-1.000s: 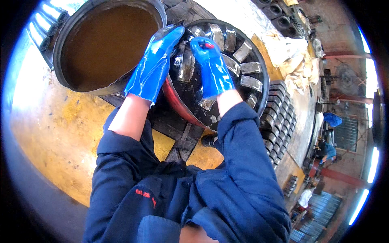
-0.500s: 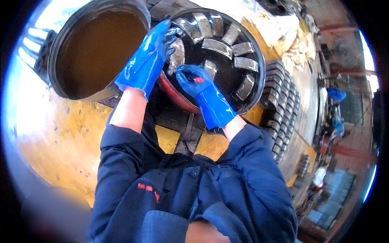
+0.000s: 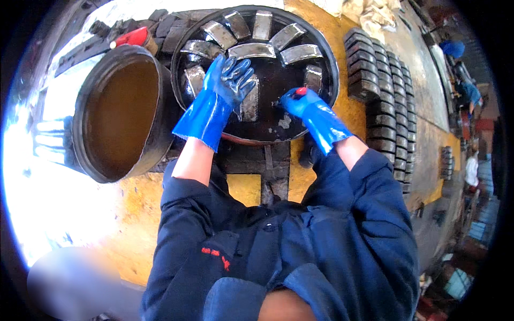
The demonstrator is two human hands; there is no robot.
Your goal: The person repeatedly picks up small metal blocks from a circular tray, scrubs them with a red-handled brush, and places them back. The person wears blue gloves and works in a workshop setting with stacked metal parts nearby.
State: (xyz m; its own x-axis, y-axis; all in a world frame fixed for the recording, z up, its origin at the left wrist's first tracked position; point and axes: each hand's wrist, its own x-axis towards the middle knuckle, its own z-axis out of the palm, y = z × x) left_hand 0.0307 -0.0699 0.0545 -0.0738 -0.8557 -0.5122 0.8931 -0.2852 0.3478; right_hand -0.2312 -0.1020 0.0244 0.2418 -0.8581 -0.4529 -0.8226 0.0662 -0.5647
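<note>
Both my hands wear long blue rubber gloves over a round black tub (image 3: 334,80). Several shiny, slightly curved metal blocks (image 3: 251,51) lie around its inside. My left hand (image 3: 231,80) is open, palm turned up and fingers loosely apart, just above an upright-lying metal block (image 3: 250,104); it holds nothing that I see. At the tub's right side my right hand (image 3: 297,102) is closed. Something red shows at its knuckles and a small dark tip beside its fingers; the held thing is mostly hidden. A pale wet patch (image 3: 284,123) glistens on the tub's dark bottom nearby.
Left of the tub stands a large drum (image 3: 159,107) of brown liquid, with a red object (image 3: 131,37) behind it. Long rows of stacked dark metal blocks (image 3: 383,107) flank the right side. Pale cloth (image 3: 375,16) lies at the far right.
My view has shifted, so the tub sits more upright ahead. My left hand has come off the block at the tub's left side and turned palm up. My right hand has moved right, away from it.
</note>
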